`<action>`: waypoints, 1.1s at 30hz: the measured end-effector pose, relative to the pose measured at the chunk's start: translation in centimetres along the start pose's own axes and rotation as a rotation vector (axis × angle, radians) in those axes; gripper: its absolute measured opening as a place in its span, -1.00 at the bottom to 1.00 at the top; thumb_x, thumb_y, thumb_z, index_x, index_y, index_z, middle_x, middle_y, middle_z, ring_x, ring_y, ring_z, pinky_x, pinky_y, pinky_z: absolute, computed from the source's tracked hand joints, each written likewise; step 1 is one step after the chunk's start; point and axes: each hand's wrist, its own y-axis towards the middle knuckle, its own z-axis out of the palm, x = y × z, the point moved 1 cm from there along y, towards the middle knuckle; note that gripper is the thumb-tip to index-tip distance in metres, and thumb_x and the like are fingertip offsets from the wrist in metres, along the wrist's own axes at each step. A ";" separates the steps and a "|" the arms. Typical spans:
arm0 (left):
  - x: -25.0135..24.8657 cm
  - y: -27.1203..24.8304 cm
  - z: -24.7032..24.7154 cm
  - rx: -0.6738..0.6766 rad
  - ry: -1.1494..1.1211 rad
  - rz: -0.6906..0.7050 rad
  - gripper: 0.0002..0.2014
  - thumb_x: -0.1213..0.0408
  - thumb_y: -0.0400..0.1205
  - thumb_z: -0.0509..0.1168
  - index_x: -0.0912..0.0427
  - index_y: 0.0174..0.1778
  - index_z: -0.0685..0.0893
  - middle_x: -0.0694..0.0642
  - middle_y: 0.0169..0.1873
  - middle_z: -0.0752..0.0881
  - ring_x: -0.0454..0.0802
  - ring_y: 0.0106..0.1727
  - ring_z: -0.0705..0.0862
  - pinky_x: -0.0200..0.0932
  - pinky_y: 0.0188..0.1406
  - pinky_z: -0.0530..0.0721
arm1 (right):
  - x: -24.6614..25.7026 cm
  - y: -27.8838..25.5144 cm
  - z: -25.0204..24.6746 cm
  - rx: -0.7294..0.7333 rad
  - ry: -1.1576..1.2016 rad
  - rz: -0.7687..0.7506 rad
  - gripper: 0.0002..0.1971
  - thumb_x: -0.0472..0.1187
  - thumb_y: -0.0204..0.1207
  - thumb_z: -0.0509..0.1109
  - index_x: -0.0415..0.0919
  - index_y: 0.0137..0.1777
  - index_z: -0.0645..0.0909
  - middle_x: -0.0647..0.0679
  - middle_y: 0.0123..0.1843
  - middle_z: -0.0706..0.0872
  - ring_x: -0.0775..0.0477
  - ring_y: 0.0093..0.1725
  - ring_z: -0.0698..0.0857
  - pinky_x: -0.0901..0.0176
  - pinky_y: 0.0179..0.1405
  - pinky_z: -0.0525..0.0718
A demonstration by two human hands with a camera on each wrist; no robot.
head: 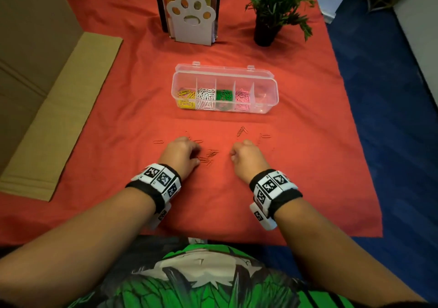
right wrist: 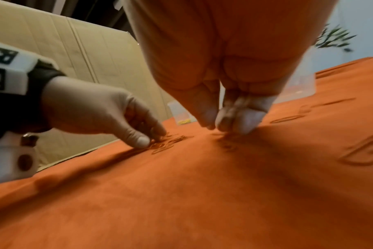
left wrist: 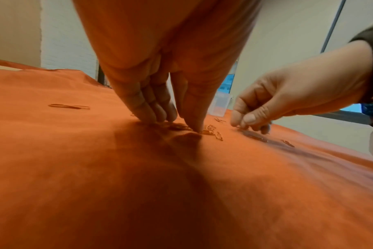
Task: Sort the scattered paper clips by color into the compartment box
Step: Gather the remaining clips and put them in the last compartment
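Note:
A clear compartment box (head: 272, 99) stands open on the red cloth, with yellow, white, green and pink clips in separate compartments; its right end holds little that I can make out. Several red paper clips (head: 211, 156) lie in a small pile between my hands, and more are scattered around (head: 242, 131). My left hand (head: 198, 156) points down, its thumb and fingers (left wrist: 155, 111) closing on the pile's left side. My right hand (head: 233, 153) is to the right of the pile, fingertips (right wrist: 207, 118) pinched together just above the cloth on what looks like a red clip.
A white paw-shaped holder (head: 192, 23) and a potted plant (head: 267, 30) stand behind the box. Flattened cardboard (head: 54, 118) lies along the left. The cloth's right edge drops to blue floor (head: 391, 118). Single red clips lie at the far left (head: 158, 141) and right (head: 264, 136).

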 end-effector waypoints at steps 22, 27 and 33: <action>2.2 0.5 -1.4 0.043 -0.844 -0.472 -0.69 0.62 0.56 0.00 0.12 -0.19 0.50 0.07 -0.41 0.57 -0.07 -0.48 0.50 -0.35 -0.61 0.49 | 1.1 1.5 0.6 0.146 0.699 0.138 -0.76 -0.44 0.54 0.18 -0.10 -0.10 0.60 0.05 -0.36 0.52 0.09 -0.41 0.46 0.27 -0.38 0.50; 0.8 0.3 -0.7 0.154 -0.708 -0.373 -0.81 0.42 0.58 0.17 0.11 -0.26 0.61 0.03 -0.42 0.58 -0.03 -0.47 0.51 -0.20 -0.37 0.50 | 1.4 1.5 0.9 0.160 0.814 0.268 -0.84 -0.34 0.46 0.30 -0.09 -0.29 0.51 -0.02 -0.39 0.54 0.03 -0.43 0.49 0.24 -0.42 0.50; 0.5 -0.5 1.0 0.060 -0.007 0.095 -0.73 0.23 0.41 0.46 0.13 0.03 0.76 0.14 -0.08 0.55 0.05 -0.03 0.58 -0.20 0.06 0.53 | 2.8 0.6 2.3 0.042 -0.025 -0.109 -0.76 -0.24 0.46 0.33 -0.20 0.11 0.51 -0.16 0.13 0.50 -0.16 0.16 0.48 0.03 0.25 0.49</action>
